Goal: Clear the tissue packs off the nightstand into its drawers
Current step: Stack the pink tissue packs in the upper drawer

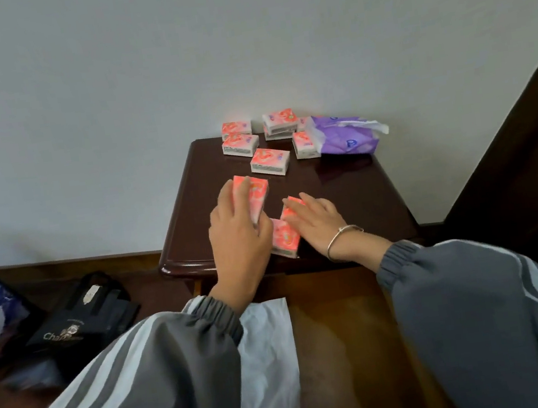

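Gathering step: the left hand (241, 238) grasps a pink plastic-wrapped tissue pack (256, 195) near the dark wooden nightstand's (345, 193) front edge; the right hand (320, 224) lies flat, fingers spread, on another pink pack (286, 236). Next, I judge, comes opening a drawer.

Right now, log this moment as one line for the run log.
left hand: gripping pink pack | right hand: flat on front pink pack | purple pack: rear right of nightstand | drawers: not visible
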`<action>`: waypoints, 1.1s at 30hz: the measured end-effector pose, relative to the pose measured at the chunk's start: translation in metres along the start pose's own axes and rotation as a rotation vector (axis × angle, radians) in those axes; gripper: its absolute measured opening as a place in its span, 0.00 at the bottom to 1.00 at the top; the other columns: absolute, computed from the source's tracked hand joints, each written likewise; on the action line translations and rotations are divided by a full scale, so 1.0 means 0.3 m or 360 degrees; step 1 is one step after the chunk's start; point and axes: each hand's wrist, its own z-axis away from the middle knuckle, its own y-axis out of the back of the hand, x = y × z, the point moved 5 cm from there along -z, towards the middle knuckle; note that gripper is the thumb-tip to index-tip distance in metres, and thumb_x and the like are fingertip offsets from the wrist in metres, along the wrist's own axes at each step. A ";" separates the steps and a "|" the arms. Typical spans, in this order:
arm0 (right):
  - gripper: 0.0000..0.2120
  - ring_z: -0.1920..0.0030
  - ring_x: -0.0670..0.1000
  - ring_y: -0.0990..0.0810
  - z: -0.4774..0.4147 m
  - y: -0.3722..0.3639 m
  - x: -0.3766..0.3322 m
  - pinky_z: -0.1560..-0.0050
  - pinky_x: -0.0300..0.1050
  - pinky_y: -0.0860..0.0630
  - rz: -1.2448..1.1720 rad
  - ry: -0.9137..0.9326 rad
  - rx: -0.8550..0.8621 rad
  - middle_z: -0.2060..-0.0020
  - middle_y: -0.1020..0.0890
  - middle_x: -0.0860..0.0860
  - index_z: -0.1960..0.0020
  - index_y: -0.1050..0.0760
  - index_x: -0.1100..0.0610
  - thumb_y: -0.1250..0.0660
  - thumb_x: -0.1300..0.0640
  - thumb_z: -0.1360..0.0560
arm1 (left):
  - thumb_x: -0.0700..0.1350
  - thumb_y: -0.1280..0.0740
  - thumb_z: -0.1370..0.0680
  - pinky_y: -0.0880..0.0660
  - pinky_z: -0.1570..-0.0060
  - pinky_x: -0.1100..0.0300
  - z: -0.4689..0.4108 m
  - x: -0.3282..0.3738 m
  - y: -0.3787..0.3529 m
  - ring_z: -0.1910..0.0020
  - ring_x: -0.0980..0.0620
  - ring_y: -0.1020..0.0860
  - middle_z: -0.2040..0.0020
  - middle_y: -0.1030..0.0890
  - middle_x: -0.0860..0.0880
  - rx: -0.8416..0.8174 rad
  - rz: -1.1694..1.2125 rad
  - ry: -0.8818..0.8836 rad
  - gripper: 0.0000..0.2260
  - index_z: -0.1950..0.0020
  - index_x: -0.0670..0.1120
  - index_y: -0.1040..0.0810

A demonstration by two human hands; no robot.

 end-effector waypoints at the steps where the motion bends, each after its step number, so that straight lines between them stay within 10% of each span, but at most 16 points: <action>1: 0.23 0.24 0.55 0.51 0.000 0.013 0.019 0.26 0.53 0.50 -0.0099 -0.0045 -0.0030 0.23 0.49 0.50 0.25 0.47 0.46 0.52 0.46 0.19 | 0.44 0.38 0.26 0.30 0.42 0.46 0.008 0.016 -0.007 0.39 0.39 0.29 0.28 0.34 0.43 -0.0012 -0.0060 0.0008 0.25 0.28 0.47 0.34; 9: 0.30 0.36 0.62 0.31 0.040 0.083 0.111 0.34 0.50 0.34 -0.0283 -0.0251 0.0148 0.35 0.30 0.58 0.28 0.38 0.50 0.33 0.55 0.29 | 0.60 0.41 0.24 0.31 0.40 0.43 0.066 0.106 -0.157 0.31 0.40 0.37 0.26 0.39 0.47 -0.0364 -0.0503 0.0059 0.26 0.28 0.53 0.37; 16: 0.38 0.36 0.59 0.31 -0.060 0.188 0.067 0.36 0.48 0.34 -0.0449 -0.0390 0.0548 0.36 0.32 0.59 0.28 0.40 0.57 0.28 0.60 0.35 | 0.56 0.35 0.25 0.26 0.53 0.47 -0.017 -0.074 -0.098 0.46 0.37 0.27 0.30 0.35 0.45 -0.0273 -0.0554 0.0092 0.23 0.32 0.50 0.32; 33: 0.37 0.48 0.61 0.24 -0.513 0.149 -0.023 0.53 0.50 0.26 0.0045 -0.0255 0.0172 0.45 0.24 0.58 0.35 0.41 0.58 0.28 0.48 0.38 | 0.55 0.34 0.27 0.26 0.53 0.46 -0.037 -0.254 -0.040 0.50 0.39 0.27 0.32 0.31 0.44 0.0047 -0.0410 0.0066 0.22 0.34 0.51 0.29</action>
